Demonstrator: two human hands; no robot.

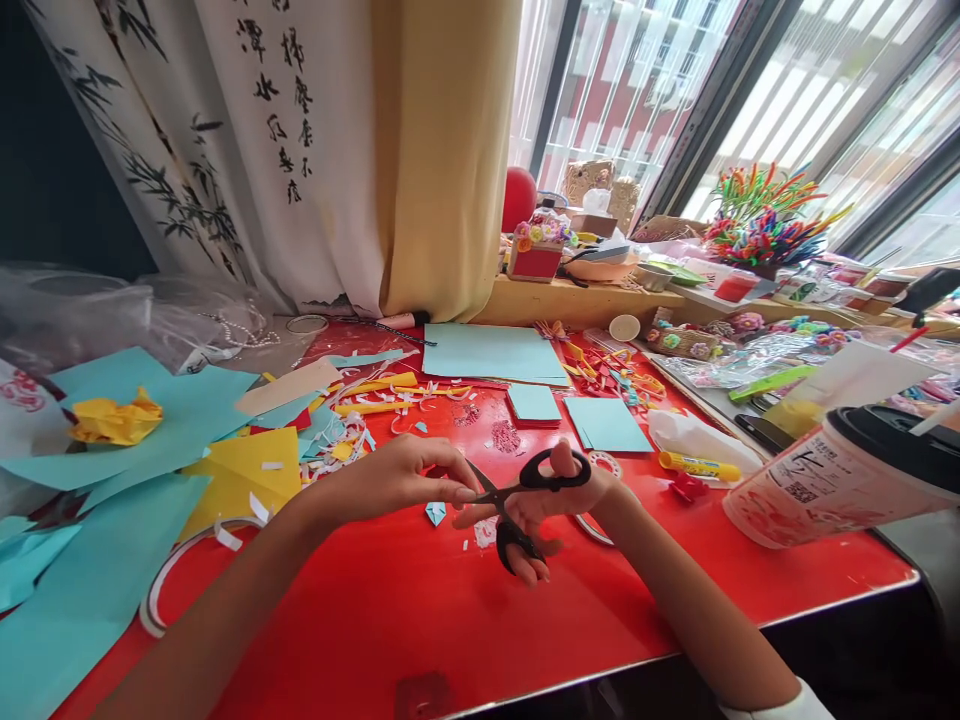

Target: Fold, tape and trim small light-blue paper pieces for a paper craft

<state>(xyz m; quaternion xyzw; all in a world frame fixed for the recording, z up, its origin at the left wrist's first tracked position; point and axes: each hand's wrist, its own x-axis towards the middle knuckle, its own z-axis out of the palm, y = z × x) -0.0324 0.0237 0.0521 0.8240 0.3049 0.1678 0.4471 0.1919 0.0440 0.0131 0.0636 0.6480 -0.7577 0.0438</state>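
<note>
Black-handled scissors are in my right hand, thumb through the upper loop and fingers at the lower one. Their blades are spread apart and point left. My left hand is closed in a pinch right at the blades; whatever sits between its fingertips is too small or hidden to tell. Just below the left fingertips, a small folded light-blue paper piece lies on the red table. Beyond my hands are a stack of small blue paper squares and another blue square sheet.
Large blue sheets, yellow paper and a tape roll lie at the left. Paper scraps are strewn behind. On the right stand a drink cup and a yellow glue tube. A larger blue sheet lies at the back.
</note>
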